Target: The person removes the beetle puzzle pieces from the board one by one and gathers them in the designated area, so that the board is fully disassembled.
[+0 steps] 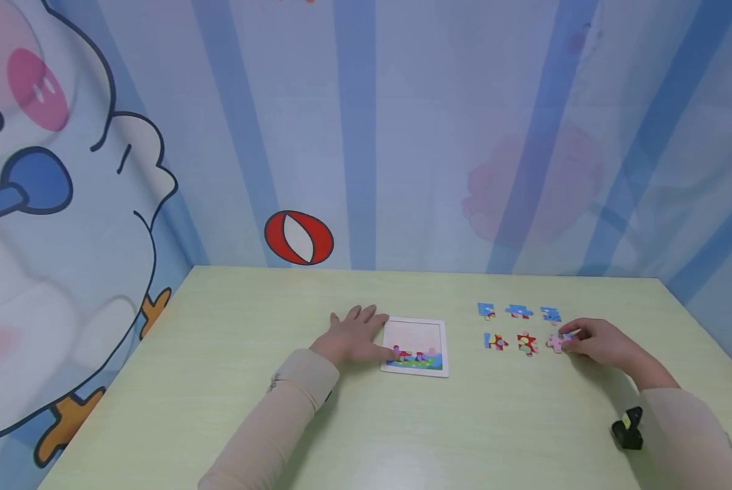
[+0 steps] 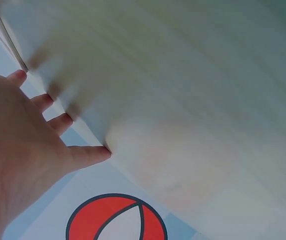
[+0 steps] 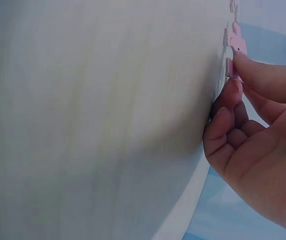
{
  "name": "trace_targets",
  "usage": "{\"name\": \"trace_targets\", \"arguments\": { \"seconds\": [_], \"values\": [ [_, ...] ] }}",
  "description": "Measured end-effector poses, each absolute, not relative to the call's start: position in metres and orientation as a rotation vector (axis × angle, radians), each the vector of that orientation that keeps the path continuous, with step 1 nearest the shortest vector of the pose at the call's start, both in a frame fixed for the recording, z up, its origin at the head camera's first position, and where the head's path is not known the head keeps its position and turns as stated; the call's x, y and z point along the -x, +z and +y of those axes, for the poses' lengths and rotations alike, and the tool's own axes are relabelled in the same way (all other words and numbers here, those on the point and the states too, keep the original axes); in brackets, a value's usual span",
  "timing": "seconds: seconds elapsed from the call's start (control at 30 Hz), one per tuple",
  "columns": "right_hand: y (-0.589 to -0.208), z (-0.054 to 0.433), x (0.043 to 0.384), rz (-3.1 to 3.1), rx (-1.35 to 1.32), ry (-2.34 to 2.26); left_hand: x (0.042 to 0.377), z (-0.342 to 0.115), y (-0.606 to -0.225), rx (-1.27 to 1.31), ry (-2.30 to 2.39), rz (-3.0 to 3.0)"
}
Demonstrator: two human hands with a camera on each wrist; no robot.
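Observation:
A white-framed puzzle tray (image 1: 416, 333) lies on the table with a strip of coloured picture along its lower part. My left hand (image 1: 353, 338) rests flat at the tray's left edge, its fingers spread and the thumb reaching over the frame. Over on the right, my right hand (image 1: 605, 342) pinches a pink jigsaw piece (image 1: 553, 342) between thumb and forefinger. The right wrist view shows the same pink piece (image 3: 237, 41) at the thumb tip, with the other fingers curled. Beside it are a red-and-yellow piece (image 1: 527, 343) and a blue-edged piece (image 1: 496, 341).
Behind them lies a row of blue pieces (image 1: 519, 312). A small black object (image 1: 628, 430) stands beside the right sleeve. The pale wooden table (image 1: 464, 435) ends at a blue striped cloth backdrop (image 1: 402, 170) with cartoon prints.

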State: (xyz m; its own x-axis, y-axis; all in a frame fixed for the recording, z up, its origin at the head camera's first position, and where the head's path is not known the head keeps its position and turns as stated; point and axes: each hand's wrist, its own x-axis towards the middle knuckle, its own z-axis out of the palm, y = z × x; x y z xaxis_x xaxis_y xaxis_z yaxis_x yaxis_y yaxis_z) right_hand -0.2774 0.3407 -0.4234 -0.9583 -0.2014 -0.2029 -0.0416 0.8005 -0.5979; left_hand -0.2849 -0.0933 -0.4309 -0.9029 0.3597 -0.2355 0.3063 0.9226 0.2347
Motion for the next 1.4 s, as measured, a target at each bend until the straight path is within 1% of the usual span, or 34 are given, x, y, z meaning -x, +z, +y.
{"name": "trace_targets", "arguments": {
  "seconds": [0.27,1.4],
  "values": [
    [-0.4243,0.3407,0.2802,2.747,0.151,-0.843,0.2856,-0.0958,-0.4318,-0.51,0.301,2.792],
    [-0.4241,0.3421,0.2771,2.794,0.197,-0.799,0.2854,-0.1013,-0.4291,-0.579,0.349,2.717]
  ]
}}
